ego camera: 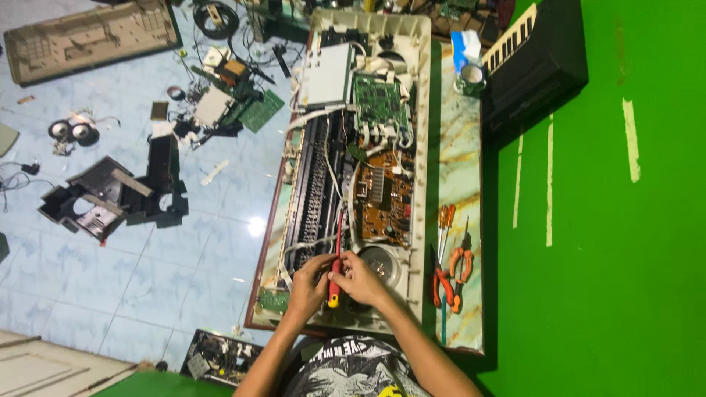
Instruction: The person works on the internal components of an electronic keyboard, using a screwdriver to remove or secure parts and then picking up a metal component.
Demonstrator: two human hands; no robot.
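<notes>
Both hands [334, 278] gripping red-yellow screwdriver [335, 276], upright over opened keyboard casing [421, 147].

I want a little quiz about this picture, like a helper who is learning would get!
1. True or false: both hands grip the red-and-yellow-handled screwdriver over the opened cream plastic keyboard case.
2. What lies on the marble-patterned tabletop to the right of the case? A) orange-handled pliers B) a hammer C) a cup
3. Which colour is the large circuit board in the middle of the case?

Key:
1. True: the left hand and right hand both close around it.
2. A, the orange-handled pliers.
3. Brown.
</notes>
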